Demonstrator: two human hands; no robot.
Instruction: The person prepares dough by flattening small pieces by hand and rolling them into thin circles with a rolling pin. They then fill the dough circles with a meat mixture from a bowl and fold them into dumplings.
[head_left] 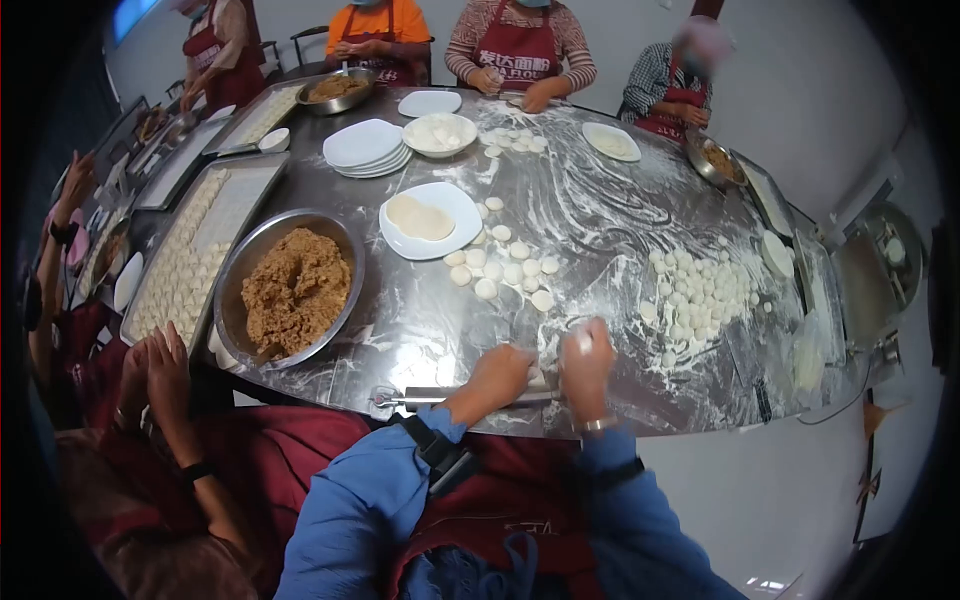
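Observation:
Both my hands are at the front edge of the floured metal table [600, 200]. My left hand [497, 378] is bent down over the wooden part of a rolling pin, its fingers largely hidden. Beside it on the right, my right hand [587, 365] is raised with fingers curled and blurred by motion; what they hold, if anything, I cannot make out. A metal rolling-pin-like handle [428, 396] sticks out to the left of my left wrist. Small dough rounds [512, 272] lie beyond my hands, and a square white plate [440, 243] holds flat wrappers [420, 217].
A steel bowl of brown filling [297, 290] stands left, beside a tray of dumplings [185, 255]. Many dough pieces [690, 300] lie right. Stacked plates [365, 147] and a flour bowl [440, 134] are farther back. A co-worker's hands [160, 375] are close at left; other people stand across the table.

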